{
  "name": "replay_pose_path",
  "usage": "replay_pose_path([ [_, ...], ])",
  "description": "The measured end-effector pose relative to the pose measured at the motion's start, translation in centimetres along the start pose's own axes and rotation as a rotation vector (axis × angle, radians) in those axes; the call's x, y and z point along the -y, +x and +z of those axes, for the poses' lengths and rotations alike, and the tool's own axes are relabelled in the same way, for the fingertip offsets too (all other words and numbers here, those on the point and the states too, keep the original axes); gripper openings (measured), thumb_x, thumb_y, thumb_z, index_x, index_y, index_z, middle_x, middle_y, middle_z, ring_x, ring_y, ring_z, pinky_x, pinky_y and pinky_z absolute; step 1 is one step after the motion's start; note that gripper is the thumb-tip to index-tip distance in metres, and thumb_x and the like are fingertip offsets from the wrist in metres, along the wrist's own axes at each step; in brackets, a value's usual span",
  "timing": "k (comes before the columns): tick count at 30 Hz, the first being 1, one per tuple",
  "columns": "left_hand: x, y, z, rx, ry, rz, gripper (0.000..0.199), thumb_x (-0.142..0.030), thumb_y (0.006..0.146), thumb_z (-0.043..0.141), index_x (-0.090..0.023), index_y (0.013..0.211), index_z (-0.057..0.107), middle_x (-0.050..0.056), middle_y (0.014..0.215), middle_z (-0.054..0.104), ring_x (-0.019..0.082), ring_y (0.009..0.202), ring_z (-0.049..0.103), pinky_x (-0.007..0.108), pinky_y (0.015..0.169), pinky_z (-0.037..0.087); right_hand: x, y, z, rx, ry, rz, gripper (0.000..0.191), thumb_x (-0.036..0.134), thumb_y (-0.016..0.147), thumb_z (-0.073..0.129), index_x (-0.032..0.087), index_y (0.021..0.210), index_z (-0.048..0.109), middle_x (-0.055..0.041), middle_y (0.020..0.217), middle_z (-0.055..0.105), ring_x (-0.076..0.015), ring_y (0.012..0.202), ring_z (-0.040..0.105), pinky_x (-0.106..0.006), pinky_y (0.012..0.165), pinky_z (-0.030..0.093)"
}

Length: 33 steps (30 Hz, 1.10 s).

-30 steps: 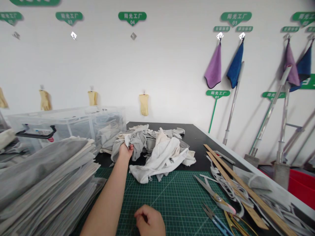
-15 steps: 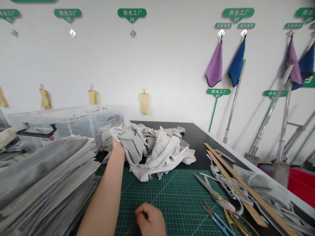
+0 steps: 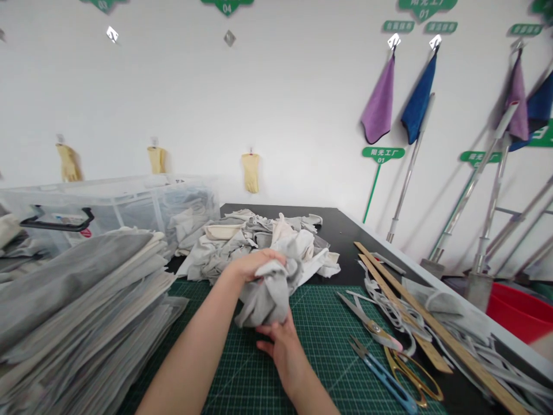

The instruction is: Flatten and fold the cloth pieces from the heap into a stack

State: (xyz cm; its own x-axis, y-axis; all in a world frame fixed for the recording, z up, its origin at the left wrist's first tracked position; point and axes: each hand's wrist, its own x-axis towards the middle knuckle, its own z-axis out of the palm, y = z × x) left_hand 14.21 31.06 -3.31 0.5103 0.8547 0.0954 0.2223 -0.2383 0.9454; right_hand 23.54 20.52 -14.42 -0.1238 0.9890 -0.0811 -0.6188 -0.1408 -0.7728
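A bunched grey cloth (image 3: pixel 268 297) hangs just above the green cutting mat (image 3: pixel 242 369). My left hand (image 3: pixel 257 265) is closed on its upper part, fingers partly covered by the folds. From below, my right hand (image 3: pixel 280 340) grips the lower edge, some of its fingers hidden behind the fabric. Beyond both hands lies a loose heap of grey and cream cloth pieces (image 3: pixel 224 248) on the black tabletop (image 3: pixel 332 222).
At left are a tall stack of grey fabric sheets (image 3: pixel 86 300) and a clear plastic bin (image 3: pixel 129 202). On the right lie scissors (image 3: pixel 371 328), blue-handled snips (image 3: pixel 384 374), wooden rulers (image 3: pixel 415 314) and white strips (image 3: pixel 384 300). A red bucket (image 3: pixel 518 308) stands past the table edge.
My left hand has brought the grey cloth from the heap toward me and to the right. My right hand, curled low over the mat before, has risen and taken hold of it.
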Motion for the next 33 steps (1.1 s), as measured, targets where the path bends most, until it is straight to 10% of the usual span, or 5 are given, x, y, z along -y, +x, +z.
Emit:
replay_pose_path([
  [4,0.1,0.0,1.9,0.484,0.044,-0.168,0.01,-0.02,0.056,0.058,-0.01,0.054,0.059,-0.002,0.042,0.051,0.006,0.033,0.041,0.016,0.031,0.029,0.5,0.1,-0.6,0.032,0.324,0.111,0.046,0.031,0.06,0.06,0.03,0.103,0.046,0.0014,0.084,0.06,-0.0125,0.069,0.054,-0.027,0.062,0.043],
  [7,0.0,-0.3,0.8,0.564,-0.064,-0.172,0.009,-0.018,0.058,0.058,-0.009,0.055,0.058,-0.002,0.043,0.051,0.004,0.034,0.042,0.013,0.032,0.029,0.5,0.0,-0.7,0.029,0.369,0.116,0.036,0.017,0.054,0.062,0.024,0.089,0.055,0.0024,0.067,0.062,-0.012,0.06,0.055,-0.028,0.06,0.043],
  [22,2.0,-1.7,-9.9,-0.657,-1.064,0.266,0.015,-0.013,0.07,0.038,-0.016,0.07,0.052,0.002,0.061,0.059,0.009,0.056,0.057,0.015,0.045,0.045,1.6,-0.8,-0.6,0.093,0.113,0.164,0.031,0.025,0.051,0.045,0.014,0.074,0.061,-0.0052,0.059,0.062,-0.0244,0.069,0.056,-0.036,0.065,0.039],
  [27,4.4,-1.9,-10.9,-0.955,-0.278,0.062,0.027,-0.021,0.066,0.048,-0.022,0.093,0.048,0.005,0.097,0.056,0.017,0.089,0.053,0.029,0.067,0.046,0.8,-0.6,-0.5,0.045,0.302,0.276,0.025,0.028,0.055,0.047,0.016,0.071,0.061,-0.005,0.066,0.063,-0.022,0.067,0.056,-0.035,0.065,0.04],
  [33,4.8,-2.1,-9.9,-0.978,0.147,-0.1,0.043,-0.022,0.055,0.058,-0.015,0.097,0.05,0.012,0.11,0.047,0.028,0.109,0.034,0.041,0.088,0.028,0.1,0.2,-0.6,0.021,0.399,0.202,0.016,0.023,0.055,0.052,0.021,0.07,0.058,0.0016,0.065,0.062,-0.0132,0.054,0.052,-0.032,0.062,0.04],
])
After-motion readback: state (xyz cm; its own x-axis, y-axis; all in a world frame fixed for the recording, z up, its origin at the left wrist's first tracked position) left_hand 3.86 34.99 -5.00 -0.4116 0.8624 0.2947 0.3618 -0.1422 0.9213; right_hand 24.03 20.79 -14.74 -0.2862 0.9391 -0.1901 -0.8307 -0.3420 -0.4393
